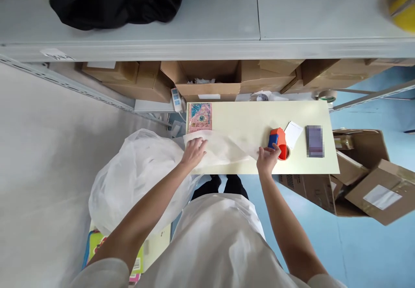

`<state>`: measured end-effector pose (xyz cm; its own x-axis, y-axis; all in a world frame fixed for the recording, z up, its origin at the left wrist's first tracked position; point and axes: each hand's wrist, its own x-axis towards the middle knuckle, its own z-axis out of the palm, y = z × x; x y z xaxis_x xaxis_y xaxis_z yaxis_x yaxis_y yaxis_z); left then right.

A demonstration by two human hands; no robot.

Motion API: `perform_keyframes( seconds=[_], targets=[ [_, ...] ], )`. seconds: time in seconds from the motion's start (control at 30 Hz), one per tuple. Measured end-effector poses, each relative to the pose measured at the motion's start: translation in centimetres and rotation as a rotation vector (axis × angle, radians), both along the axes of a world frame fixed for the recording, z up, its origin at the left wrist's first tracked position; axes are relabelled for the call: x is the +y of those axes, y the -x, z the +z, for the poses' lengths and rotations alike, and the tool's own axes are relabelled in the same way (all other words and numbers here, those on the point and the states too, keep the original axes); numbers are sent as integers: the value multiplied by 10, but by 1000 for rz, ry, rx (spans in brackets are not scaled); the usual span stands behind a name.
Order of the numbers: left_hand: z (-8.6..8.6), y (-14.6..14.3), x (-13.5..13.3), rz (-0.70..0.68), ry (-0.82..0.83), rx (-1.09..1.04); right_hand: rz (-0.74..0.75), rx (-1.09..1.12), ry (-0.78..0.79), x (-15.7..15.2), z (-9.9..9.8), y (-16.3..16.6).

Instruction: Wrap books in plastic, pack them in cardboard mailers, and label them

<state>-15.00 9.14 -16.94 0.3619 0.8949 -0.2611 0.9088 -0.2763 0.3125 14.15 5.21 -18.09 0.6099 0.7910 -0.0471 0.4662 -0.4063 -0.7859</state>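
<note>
A white plastic mailer bag lies flat along the near edge of a pale yellow table. My left hand rests on the bag's left end with fingers spread. My right hand pinches the bag's right end, close against an orange and blue tape dispenser. A book with a pink and teal cover lies at the table's far left corner, just beyond the bag.
A white slip and a dark phone-like object lie right of the dispenser. A big bundle of white bags bulges left of the table. Cardboard boxes stand at right and under the grey shelf.
</note>
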Motion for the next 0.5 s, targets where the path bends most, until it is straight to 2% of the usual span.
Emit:
perform_keyframes(
  seconds=[0.07, 0.17, 0.2, 0.27, 0.33, 0.37, 0.4, 0.5],
  targets=[
    [-7, -15, -3, -118, 93, -24, 3, -55, -119, 14, 9, -9],
    [-23, -38, -5, -38, 110, 10, 121, -269, -303, 18, 34, -12],
    [-29, -45, -6, 0, 117, 32, 231, -307, -335, 16, 40, -10],
    [-39, -54, -9, 39, 177, 82, 602, -273, -315, 13, 42, -2],
    [-47, -58, -14, 28, 260, 130, 986, -234, -190, 15, 27, 5],
    [-50, -58, -17, 10, 294, 147, 1075, -263, -91, 17, 13, 6],
    [-52, -56, -20, -15, 317, 157, 1073, -320, 28, 18, -2, 5],
    [-56, -52, -31, -77, 339, 153, 872, -464, 362, 16, -47, -11]
  ],
)
